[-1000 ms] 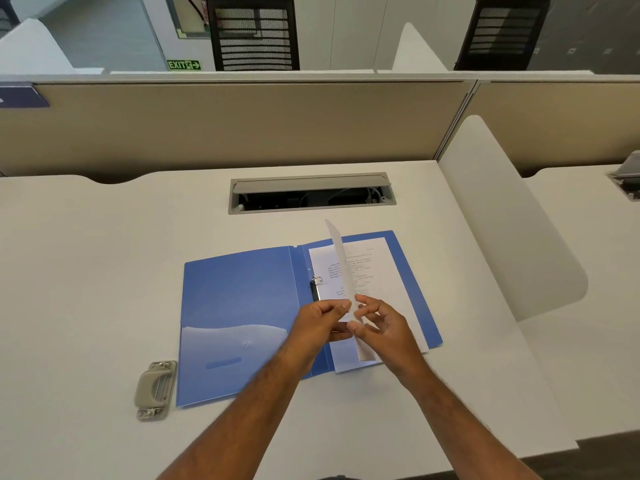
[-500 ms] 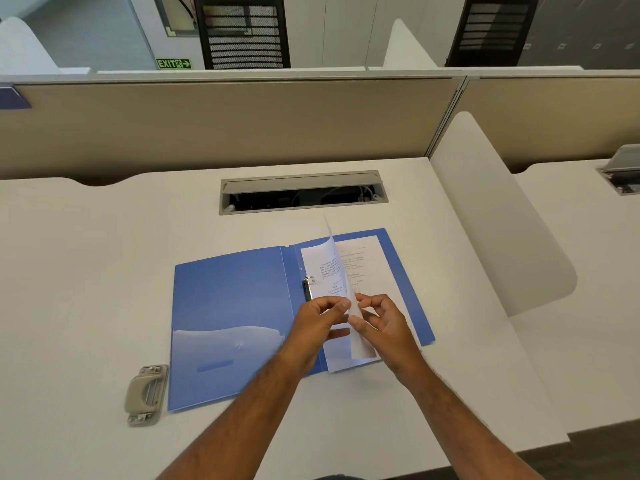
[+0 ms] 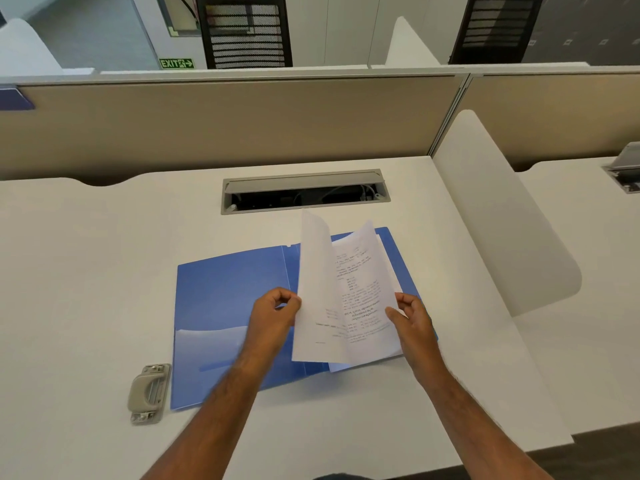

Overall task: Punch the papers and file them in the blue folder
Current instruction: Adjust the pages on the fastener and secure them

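Here, papers (image 3: 349,299) lifted above the open blue folder (image 3: 228,299) at table (image 3: 86,271) centre, left hand (image 3: 273,315) pinching at nine o'clock, right hand (image 3: 412,320) at three; hole punch (image 3: 149,393) at seven o'clock.

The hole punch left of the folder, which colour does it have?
The hole punch is beige-grey, seen best in the head view.

White desk (image 3: 86,271), open cable tray (image 3: 304,192), beige partition (image 3: 225,126), exit sign (image 3: 176,63), mesh chairs (image 3: 246,29)

Two bare forearms, no sleeves, left grip (image 3: 275,315) and right grip (image 3: 414,320) without rings or watch
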The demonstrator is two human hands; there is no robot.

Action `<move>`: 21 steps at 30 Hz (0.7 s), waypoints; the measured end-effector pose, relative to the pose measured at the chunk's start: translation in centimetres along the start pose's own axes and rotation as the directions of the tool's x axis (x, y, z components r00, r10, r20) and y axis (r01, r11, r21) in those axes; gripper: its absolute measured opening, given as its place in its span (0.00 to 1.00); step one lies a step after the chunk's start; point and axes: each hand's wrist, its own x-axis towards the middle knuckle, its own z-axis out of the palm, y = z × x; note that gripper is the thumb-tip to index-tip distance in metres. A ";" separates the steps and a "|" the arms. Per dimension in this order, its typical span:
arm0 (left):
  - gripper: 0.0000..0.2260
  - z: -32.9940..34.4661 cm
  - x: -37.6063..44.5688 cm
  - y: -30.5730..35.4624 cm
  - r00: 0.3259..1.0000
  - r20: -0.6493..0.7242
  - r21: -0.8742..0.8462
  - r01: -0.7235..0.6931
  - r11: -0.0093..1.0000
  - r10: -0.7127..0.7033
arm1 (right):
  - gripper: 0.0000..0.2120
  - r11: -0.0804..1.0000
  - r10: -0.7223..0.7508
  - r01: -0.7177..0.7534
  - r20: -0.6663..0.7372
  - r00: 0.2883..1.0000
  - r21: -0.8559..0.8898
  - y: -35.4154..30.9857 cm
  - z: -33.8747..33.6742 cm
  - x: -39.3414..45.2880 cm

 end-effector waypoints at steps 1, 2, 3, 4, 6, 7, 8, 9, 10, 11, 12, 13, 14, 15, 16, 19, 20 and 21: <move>0.08 -0.9 0.1 -0.2 1.000 -0.018 0.010 -0.007 1.000 0.007 | 0.14 1.000 0.009 -0.009 -0.008 1.000 -0.008 0.3 -0.2 0.1; 0.08 -1.9 0.1 -0.5 0.999 -0.039 0.017 -0.010 1.000 0.010 | 0.15 1.000 0.016 -0.016 -0.010 1.000 -0.020 0.7 -0.5 0.3; 0.08 -2.9 0.1 -0.9 0.998 -0.060 0.020 -0.010 1.000 0.011 | 0.15 0.999 0.025 -0.025 -0.013 1.000 -0.026 1.1 -0.7 0.4; 0.08 -3.8 0.1 -1.3 0.997 -0.080 0.020 -0.007 1.000 0.009 | 0.15 0.999 0.031 -0.032 -0.018 0.999 -0.030 1.6 -0.8 0.5; 0.08 -5.5 0.1 -2.1 0.993 -0.115 0.012 0.014 1.000 -0.013 | 0.14 0.998 0.047 -0.048 -0.038 0.998 -0.047 2.3 -1.1 0.6; 0.08 -6.3 0.1 -2.6 0.991 -0.131 0.009 0.027 1.000 -0.026 | 0.14 0.996 0.055 -0.058 -0.049 0.997 -0.066 2.7 -1.2 0.6; 0.08 -7.1 0.0 -3.1 0.989 -0.147 0.008 0.039 0.999 -0.037 | 0.13 0.993 0.063 -0.068 -0.054 0.997 -0.092 3.1 -1.3 0.7; 0.08 -7.7 0.0 -3.7 0.985 -0.163 0.011 0.052 0.999 -0.050 | 0.12 0.991 0.073 -0.079 -0.056 0.996 -0.112 3.4 -1.3 0.7; 0.08 -8.2 0.0 -4.2 0.982 -0.175 0.018 0.068 0.998 -0.064 | 0.12 0.987 0.082 -0.090 -0.061 0.995 -0.130 3.8 -1.5 0.8; 0.08 -8.7 -0.1 -4.8 0.980 -0.185 0.027 0.085 0.996 -0.079 | 0.11 0.985 0.092 -0.100 -0.067 0.994 -0.140 4.1 -1.5 0.8; 0.08 -9.1 -0.1 -5.3 0.978 -0.188 0.037 0.097 0.995 -0.089 | 0.10 0.982 0.097 -0.108 -0.074 0.992 -0.155 4.2 -1.6 0.9; 0.08 -9.4 0.0 -5.7 0.976 -0.192 0.043 0.111 0.993 -0.101 | 0.10 0.979 0.097 -0.110 -0.078 0.992 -0.174 4.3 -1.6 0.9; 0.08 -9.9 0.0 -6.1 0.973 -0.202 0.049 0.126 0.991 -0.113 | 0.09 0.976 0.094 -0.108 -0.082 0.992 -0.190 4.4 -1.5 1.0; 0.09 -10.2 0.0 -6.4 0.969 -0.212 0.057 0.142 0.988 -0.127 | 0.08 0.974 0.091 -0.107 -0.087 0.992 -0.201 4.4 -1.4 1.0; 0.09 -10.6 0.1 -6.7 0.965 -0.223 0.071 0.154 0.986 -0.135 | 0.08 0.971 0.090 -0.108 -0.091 0.992 -0.215 4.5 -1.4 1.1; 0.10 -11.4 0.2 -7.7 0.957 -0.242 0.132 0.193 0.972 -0.157 | 0.06 0.960 0.093 -0.118 -0.107 0.990 -0.255 4.6 -1.5 1.2; 0.10 -11.5 0.3 -8.2 0.957 -0.238 0.158 0.210 0.965 -0.169 | 0.06 0.958 0.098 -0.124 -0.112 0.989 -0.259 4.8 -1.6 1.3; 0.11 -11.6 0.4 -8.5 0.956 -0.233 0.184 0.223 0.957 -0.178 | 0.05 0.958 0.101 -0.127 -0.112 0.989 -0.257 4.7 -1.6 1.3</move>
